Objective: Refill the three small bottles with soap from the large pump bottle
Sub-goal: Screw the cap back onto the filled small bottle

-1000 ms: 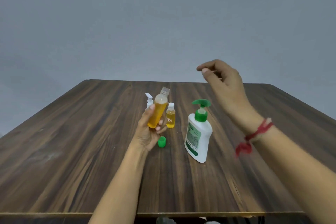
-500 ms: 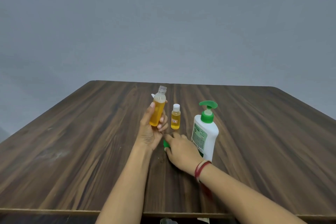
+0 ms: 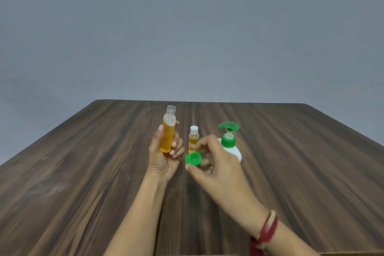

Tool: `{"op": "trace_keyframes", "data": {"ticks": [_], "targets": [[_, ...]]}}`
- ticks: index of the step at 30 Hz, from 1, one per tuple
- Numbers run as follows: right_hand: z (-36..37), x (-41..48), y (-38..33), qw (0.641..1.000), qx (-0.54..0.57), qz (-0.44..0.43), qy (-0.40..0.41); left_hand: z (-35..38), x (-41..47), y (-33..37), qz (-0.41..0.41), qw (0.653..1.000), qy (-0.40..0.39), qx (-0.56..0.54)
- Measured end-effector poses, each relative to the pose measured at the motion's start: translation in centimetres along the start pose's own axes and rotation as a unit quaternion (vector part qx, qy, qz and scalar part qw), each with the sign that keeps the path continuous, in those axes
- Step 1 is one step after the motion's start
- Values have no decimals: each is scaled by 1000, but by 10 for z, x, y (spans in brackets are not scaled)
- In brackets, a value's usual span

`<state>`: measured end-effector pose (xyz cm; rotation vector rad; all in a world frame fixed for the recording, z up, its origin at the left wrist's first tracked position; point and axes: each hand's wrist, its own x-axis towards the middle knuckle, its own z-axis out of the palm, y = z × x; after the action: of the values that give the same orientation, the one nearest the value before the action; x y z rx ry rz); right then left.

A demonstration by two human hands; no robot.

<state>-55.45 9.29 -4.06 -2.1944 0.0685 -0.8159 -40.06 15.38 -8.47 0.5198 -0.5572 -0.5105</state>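
Head view. Left hand [image 3: 164,158] raised above the wooden table [image 3: 83,172], fingers and thumb curled round an uncapped clear bottle [image 3: 168,131], held upright. Bottle filled with amber soap almost to the shoulder, a pale band at the top of the liquid; threaded neck bare and open. Right hand [image 3: 216,164] just beside the left, slightly lower, thumb and fingertips pinching a green screw cap [image 3: 193,158]; the cap's open side is tilted toward the camera, and it sits near the base of the held bottle without touching it. Red thread bracelet [image 3: 268,228] on the right wrist. Behind the cap, a smaller bottle [image 3: 193,139] stands upright on the table, white cap on, amber liquid inside, label at its lower half too small to read. To its right stands the large pump bottle [image 3: 228,141], white body, green collar and pump head with the spout pointing left; the right hand covers much of its body. Plain grey wall [image 3: 187,27] beyond the table's far edge.
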Motion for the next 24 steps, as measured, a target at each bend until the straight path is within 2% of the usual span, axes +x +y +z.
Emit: {"op": "trace_keyframes", "data": {"ticks": [3,5,12,18,24], "targets": [[-22,15,-22,998,5,-53,42,4,-3,-4,-14,1000,-4,10],[-32,31,-25,997,-18,-68,37,6,-5,-5,-27,999,-11,15],[-51,77,-17,979,-184,-83,-39,9,-8,-6,-53,997,-28,38],[-64,100,-25,959,-234,-110,-119,13,-9,-6,-58,995,-23,81],[-70,115,-37,943,-224,-101,-224,15,-11,-4,-56,990,-23,125]]}}
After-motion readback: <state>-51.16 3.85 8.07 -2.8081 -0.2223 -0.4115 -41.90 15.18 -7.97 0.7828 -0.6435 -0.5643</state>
